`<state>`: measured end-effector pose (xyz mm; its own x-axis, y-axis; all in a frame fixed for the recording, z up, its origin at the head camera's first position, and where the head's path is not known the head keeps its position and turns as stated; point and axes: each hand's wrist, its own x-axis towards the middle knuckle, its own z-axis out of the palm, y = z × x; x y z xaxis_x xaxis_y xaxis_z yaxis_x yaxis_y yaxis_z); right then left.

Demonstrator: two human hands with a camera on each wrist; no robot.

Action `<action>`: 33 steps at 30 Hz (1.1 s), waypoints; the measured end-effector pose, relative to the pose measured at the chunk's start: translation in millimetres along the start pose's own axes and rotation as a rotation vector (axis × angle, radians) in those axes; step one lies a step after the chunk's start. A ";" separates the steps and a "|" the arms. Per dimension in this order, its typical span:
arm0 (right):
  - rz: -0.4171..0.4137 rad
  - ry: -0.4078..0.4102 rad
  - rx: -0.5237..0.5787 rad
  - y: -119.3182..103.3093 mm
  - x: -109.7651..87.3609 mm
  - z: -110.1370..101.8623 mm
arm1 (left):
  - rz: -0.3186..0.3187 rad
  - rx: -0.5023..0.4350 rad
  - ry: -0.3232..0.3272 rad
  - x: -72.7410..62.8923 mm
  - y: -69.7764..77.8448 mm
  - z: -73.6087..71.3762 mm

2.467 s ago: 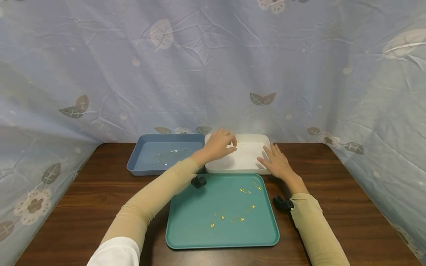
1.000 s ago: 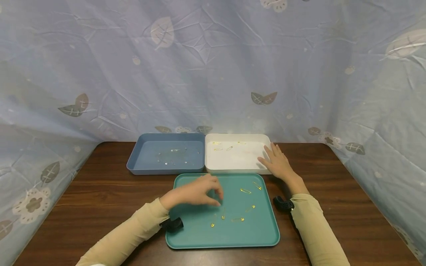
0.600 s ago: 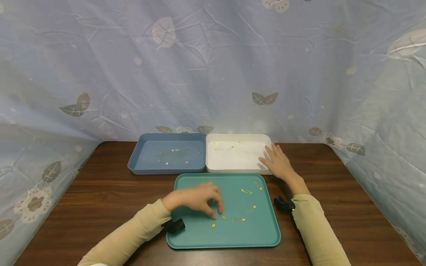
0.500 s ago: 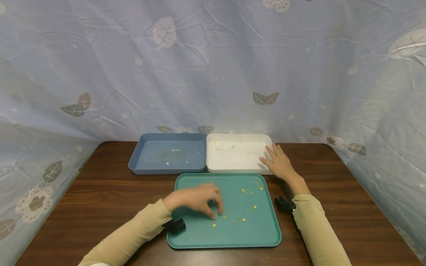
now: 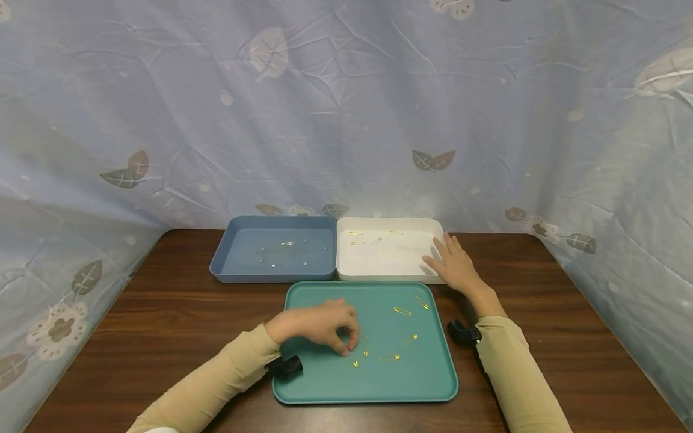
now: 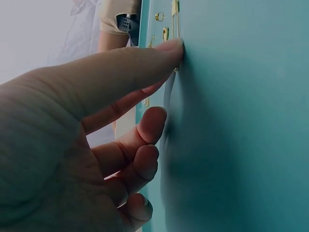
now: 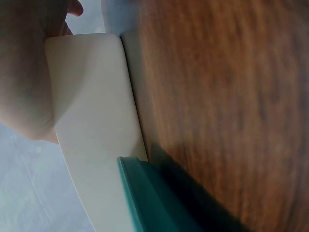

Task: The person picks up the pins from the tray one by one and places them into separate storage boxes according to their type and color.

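My left hand (image 5: 327,325) is low over the teal tray (image 5: 308,385), its thumb and index finger pinching the far end of a gold safety pin (image 6: 175,10). The pin's clasp sticks out past the thumb in the left wrist view, and the other fingers are loosely curled. Several more gold safety pins, such as this safety pin (image 5: 402,311), lie spread to the right on the tray. My right hand (image 5: 456,267) rests with spread fingers on the right rim of the white tray (image 5: 390,264); in the right wrist view its fingertips are hidden behind the tray's wall.
Several gold pins lie in the white tray. Left of it stands a blue tray (image 5: 246,255) with several silver safety pins. All three trays are on a dark wooden table (image 5: 216,325), with a patterned curtain (image 5: 346,120) behind.
My left hand left the white tray and came down to the teal tray. Its thumb and index finger then closed on a pin, whose clasp shifted slightly right. The right hand stayed put.
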<state>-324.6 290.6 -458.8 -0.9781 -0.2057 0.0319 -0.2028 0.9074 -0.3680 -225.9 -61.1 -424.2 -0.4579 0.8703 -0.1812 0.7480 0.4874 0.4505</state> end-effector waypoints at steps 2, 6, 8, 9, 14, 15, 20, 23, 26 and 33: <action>0.000 0.001 0.002 -0.7 -0.4 -0.6 | -0.007 -0.002 -0.001 -0.6 0.8 -0.5; -0.004 0.006 0.006 -1.6 -0.9 -1.8 | -0.022 -0.005 -0.009 -0.7 1.8 -1.1; -0.006 0.008 0.011 -1.5 -0.9 -1.8 | -0.026 -0.005 -0.014 -0.5 1.9 -1.4; -0.006 0.008 0.012 -1.5 -1.0 -1.8 | -0.027 -0.007 -0.016 -0.4 1.8 -1.5; -0.008 0.008 0.017 -1.3 -1.2 -1.6 | -0.025 -0.005 -0.015 -0.6 -0.5 -1.9; -0.009 0.006 0.016 -1.2 -1.2 -1.3 | -0.023 -0.006 -0.011 -1.0 -0.9 -2.4; -0.014 0.005 0.016 0.0 -0.4 0.3 | -0.006 -0.017 0.025 -3.9 -2.4 -7.2; -0.011 0.008 0.016 0.0 0.0 0.6 | 0.005 -0.017 0.055 -5.5 -2.6 -11.6; -0.010 0.009 0.014 -0.3 0.0 0.8 | 0.014 -0.002 0.090 -6.2 -3.2 -15.3; -0.008 0.010 0.015 0.3 -0.4 1.7 | 0.004 0.017 0.177 -4.9 -4.3 -21.4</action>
<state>-324.2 290.4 -460.4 -0.9768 -0.2094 0.0441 -0.2103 0.9002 -0.3814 -237.2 -68.9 -406.4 -0.5316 0.8467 -0.0222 0.7571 0.4867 0.4358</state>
